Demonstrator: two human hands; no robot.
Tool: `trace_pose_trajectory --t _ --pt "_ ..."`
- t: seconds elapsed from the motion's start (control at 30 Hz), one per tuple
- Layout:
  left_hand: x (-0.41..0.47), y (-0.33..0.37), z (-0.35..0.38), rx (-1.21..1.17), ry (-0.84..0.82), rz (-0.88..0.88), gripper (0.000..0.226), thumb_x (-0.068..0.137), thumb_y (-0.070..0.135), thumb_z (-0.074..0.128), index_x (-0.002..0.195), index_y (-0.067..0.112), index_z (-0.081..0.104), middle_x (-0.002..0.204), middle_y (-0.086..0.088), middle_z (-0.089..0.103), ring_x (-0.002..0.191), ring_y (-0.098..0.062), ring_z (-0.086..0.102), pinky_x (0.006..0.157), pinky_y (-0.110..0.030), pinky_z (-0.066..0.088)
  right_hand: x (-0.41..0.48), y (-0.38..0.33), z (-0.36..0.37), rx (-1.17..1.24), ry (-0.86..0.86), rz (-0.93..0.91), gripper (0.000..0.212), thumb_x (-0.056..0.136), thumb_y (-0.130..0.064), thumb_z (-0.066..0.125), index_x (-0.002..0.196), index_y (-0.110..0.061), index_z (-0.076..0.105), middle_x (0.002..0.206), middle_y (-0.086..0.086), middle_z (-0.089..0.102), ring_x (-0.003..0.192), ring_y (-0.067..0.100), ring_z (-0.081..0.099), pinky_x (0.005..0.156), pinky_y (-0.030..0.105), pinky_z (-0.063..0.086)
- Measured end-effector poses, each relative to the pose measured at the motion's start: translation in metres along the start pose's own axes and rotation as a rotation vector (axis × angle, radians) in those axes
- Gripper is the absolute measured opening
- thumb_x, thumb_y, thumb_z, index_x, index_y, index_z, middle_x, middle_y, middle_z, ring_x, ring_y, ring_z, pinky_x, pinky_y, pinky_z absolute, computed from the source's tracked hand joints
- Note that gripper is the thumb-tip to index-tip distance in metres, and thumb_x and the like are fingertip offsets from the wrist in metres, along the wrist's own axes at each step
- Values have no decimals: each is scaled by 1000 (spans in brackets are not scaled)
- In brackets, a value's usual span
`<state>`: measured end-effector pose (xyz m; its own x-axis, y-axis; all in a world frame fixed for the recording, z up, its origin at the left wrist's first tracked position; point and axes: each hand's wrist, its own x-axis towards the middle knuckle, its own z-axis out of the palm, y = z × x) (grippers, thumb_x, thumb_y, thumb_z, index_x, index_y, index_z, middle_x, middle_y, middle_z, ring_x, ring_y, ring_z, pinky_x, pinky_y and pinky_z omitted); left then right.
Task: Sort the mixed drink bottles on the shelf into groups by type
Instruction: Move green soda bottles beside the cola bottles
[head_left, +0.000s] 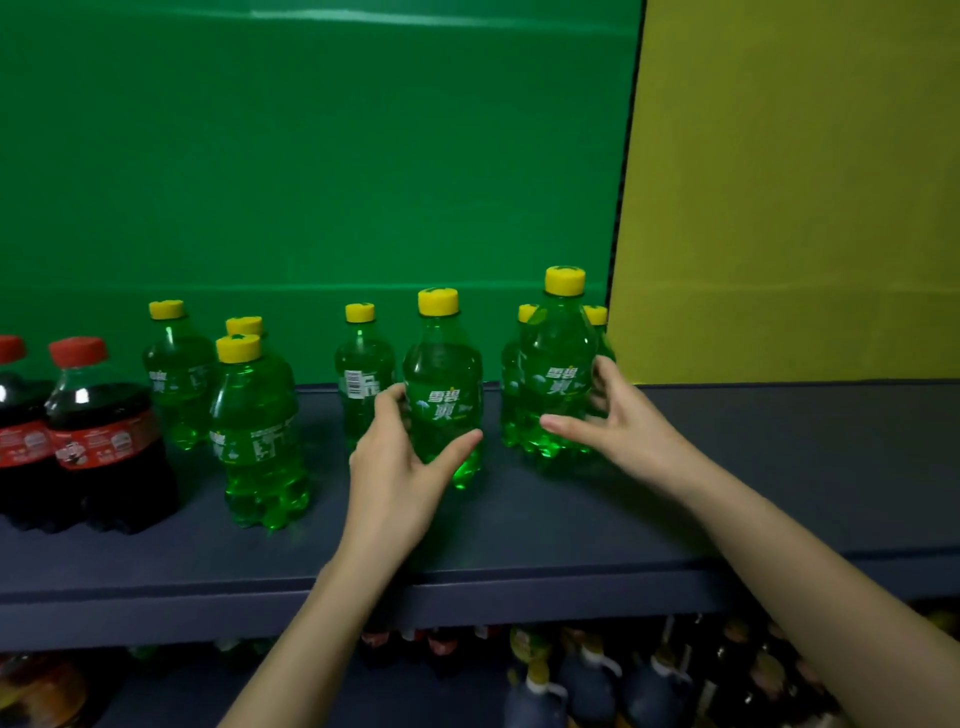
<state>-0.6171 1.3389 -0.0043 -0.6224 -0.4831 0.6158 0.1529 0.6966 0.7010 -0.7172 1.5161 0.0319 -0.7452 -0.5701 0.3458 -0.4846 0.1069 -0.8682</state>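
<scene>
Several green soda bottles with yellow caps stand on a dark blue shelf (519, 525). My left hand (400, 462) wraps around one green bottle (441, 384) in the middle. My right hand (613, 421) grips another green bottle (558, 358) near the yellow wall, with two more green bottles half hidden behind it. Further green bottles stand to the left: one near the front (257, 431), one at the back (176, 374), and one with a barcode label (361, 374). Two dark cola bottles with red caps (104, 436) stand at the far left.
A green back panel (311, 156) closes the shelf behind, and a yellow panel (789, 182) stands at the right. The shelf's right part (805, 467) carries no bottles. Below the shelf edge, a lower level holds several dark bottles (649, 680).
</scene>
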Motion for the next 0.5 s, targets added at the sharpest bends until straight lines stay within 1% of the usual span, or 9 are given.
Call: trace_pose_trajectory --t 0.03,0.07,0.13,0.2,0.27,0.3,0.37,0.43,0.5 --pt "1 5 7 -19 -13 2 75 70 37 76 129 8 40 109 0 60 85 -21 58 82 -36 45 -4 4 -9 -6 -2 6 69 82 -6 64 136 -15 22 111 -26 35 90 -25 44 83 -2 35" --pt "2 9 15 -37 -23 4 76 70 36 76 130 7 39 116 2 56 94 -21 56 86 -34 43 -6 11 -18 -16 1 14 77 81 -11 66 141 -13 19 124 -22 29 109 -16 37 93 5 31" --pt "2 15 28 -64 -49 -1 78 71 36 76 133 8 37 118 4 50 96 -17 52 88 -30 42 -9 24 -29 -29 3 20 84 75 -20 70 142 -13 20 141 -13 20 128 0 25 107 21 26" --pt "1 19 39 -73 -82 -19 78 72 36 76 134 10 36 113 6 45 92 -14 47 86 -27 40 -11 38 -37 -20 -11 22 72 74 -16 71 134 -19 31 140 -8 35 127 2 36 108 25 32" --pt "0 21 49 -93 -115 -20 75 72 37 76 131 12 38 112 7 50 91 -14 51 86 -27 42 -11 51 -40 1 -30 29 62 76 -5 69 126 -21 35 132 -6 46 113 -4 49 100 16 40" --pt "0 20 53 -110 -128 -22 71 71 36 76 128 13 40 113 6 53 95 -15 54 89 -29 44 -11 55 -41 14 -37 29 61 77 -2 68 125 -20 35 128 -7 48 109 -7 51 96 13 42" --pt "-1 18 61 -136 -152 -28 64 70 34 78 120 19 42 112 9 57 106 -14 57 96 -34 45 -10 64 -43 37 -51 35 61 78 -1 67 126 -20 34 125 -10 49 108 -7 52 92 11 44" --pt "0 16 66 -143 -172 -36 60 70 32 79 114 24 40 110 9 58 107 -13 58 98 -37 45 -10 70 -44 53 -58 43 62 79 -3 66 127 -21 32 129 -8 47 114 -1 51 96 15 44" --pt "2 13 70 -134 -192 -42 59 69 33 79 111 27 38 110 9 58 108 -13 58 99 -39 45 -10 72 -44 62 -62 45 61 81 -4 64 127 -22 28 130 -10 43 112 -3 48 90 10 45"
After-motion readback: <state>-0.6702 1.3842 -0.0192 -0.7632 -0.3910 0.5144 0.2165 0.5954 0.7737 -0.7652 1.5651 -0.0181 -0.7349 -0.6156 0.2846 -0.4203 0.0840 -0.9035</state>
